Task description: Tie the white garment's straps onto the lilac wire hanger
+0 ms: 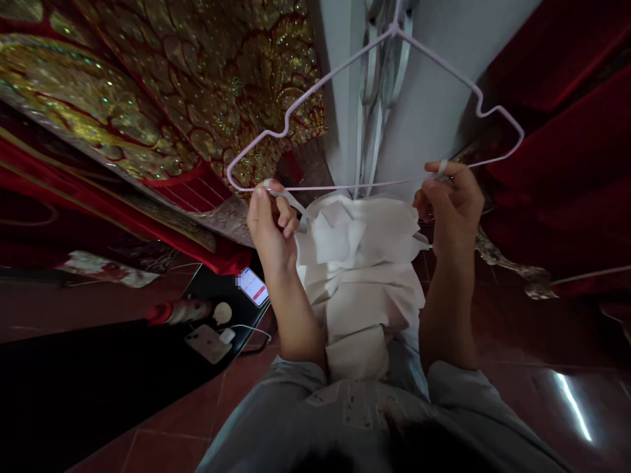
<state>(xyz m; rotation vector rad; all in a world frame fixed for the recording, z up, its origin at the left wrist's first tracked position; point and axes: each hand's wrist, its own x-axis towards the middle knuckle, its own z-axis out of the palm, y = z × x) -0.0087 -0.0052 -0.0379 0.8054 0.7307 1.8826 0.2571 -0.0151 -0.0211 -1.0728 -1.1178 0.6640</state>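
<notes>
A pale lilac clothes hanger [340, 66] hangs upright ahead of me, its upper end running out of the top of the view. My left hand [270, 223] is closed at the left end of its lower bar, pinching a thin white strap [296, 202] that loops by the fingertip. Near the right part of the same bar, my right hand [451, 203] pinches another white loop [442, 167]. Between and below both hands drapes a white layered garment [367, 282], its tiers folded over one another. Its lower end lies against my shirt front.
Red and gold sequined costumes [197, 85] crowd the left; dark red cloth [566, 164] hangs at right. Behind the hanger stands a grey-white panel with metal bars [369, 118]. On a black table [98, 381] lie a lit phone [253, 287], another phone [209, 343] and a red-capped bottle [180, 311].
</notes>
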